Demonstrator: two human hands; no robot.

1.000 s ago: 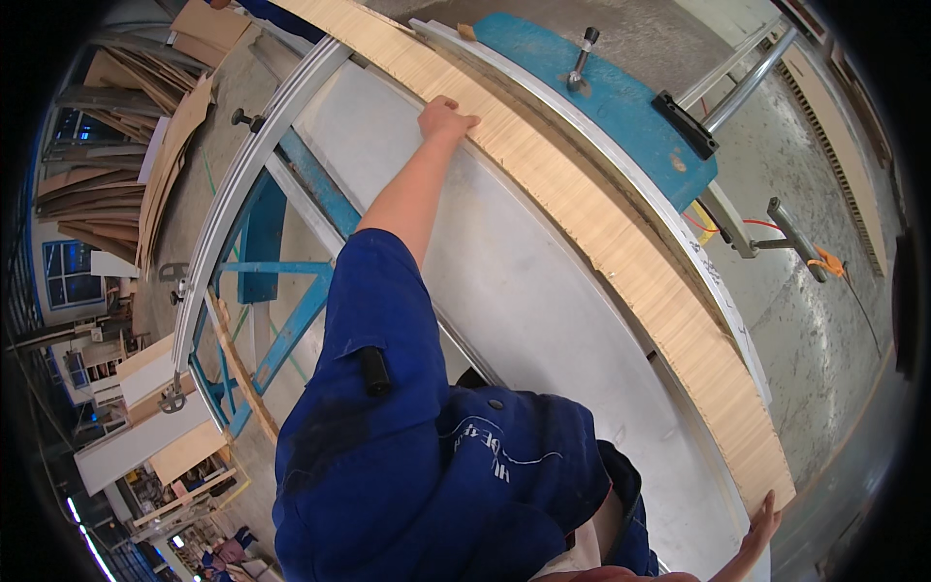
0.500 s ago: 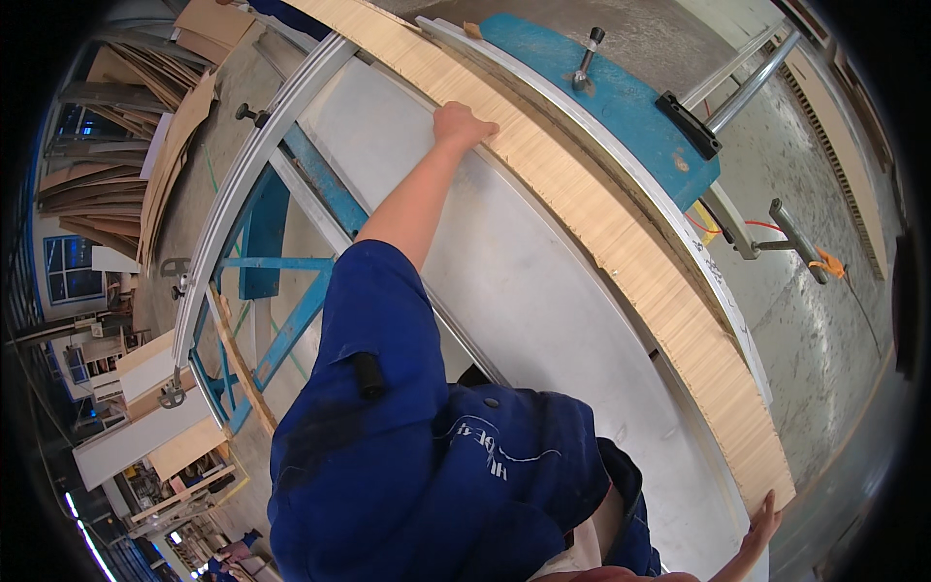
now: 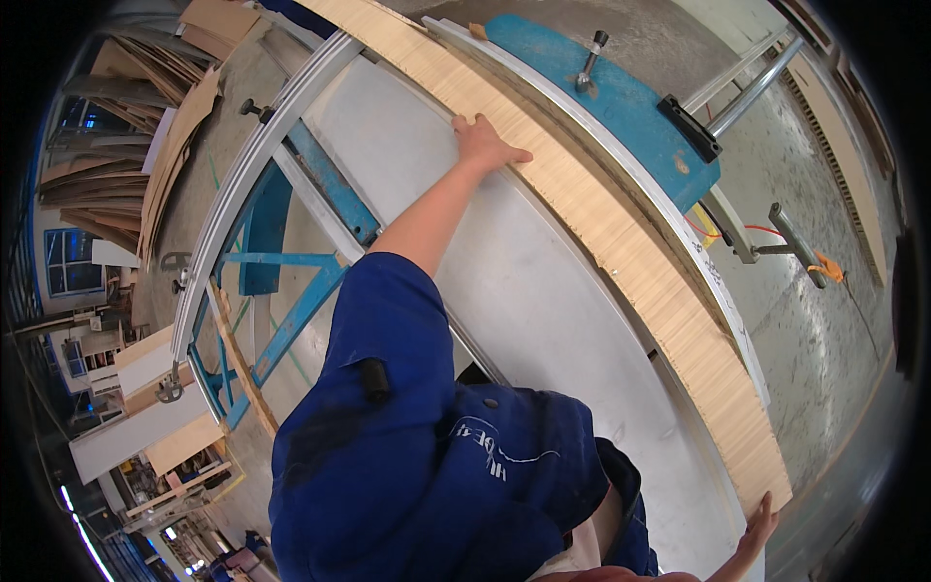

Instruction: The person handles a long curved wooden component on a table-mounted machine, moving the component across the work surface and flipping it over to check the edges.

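Note:
A long, pale wooden board (image 3: 592,238) with straight grain runs diagonally from the far left to the near right, over a grey metal table surface (image 3: 543,301). My left hand (image 3: 488,145) rests against the board's left edge, its fingers apart and its thumb stretched onto the wood. At the near right end of the board is my right hand (image 3: 759,529), fingertips gripping the end corner. Part of that hand blends into the forearm at the lower edge, and its far side is hidden.
A blue machine part (image 3: 621,107) with a black-knobbed lever (image 3: 588,63) stands beyond the board. A silver rail (image 3: 242,175) and blue frame (image 3: 296,325) lie on the left. Stacked sheets (image 3: 107,184) lean at the far left. A metal stand (image 3: 795,238) is at right.
My left hand has moved nearer and to the right along the board's edge, and its fingers have spread. My right hand stays at the board's end.

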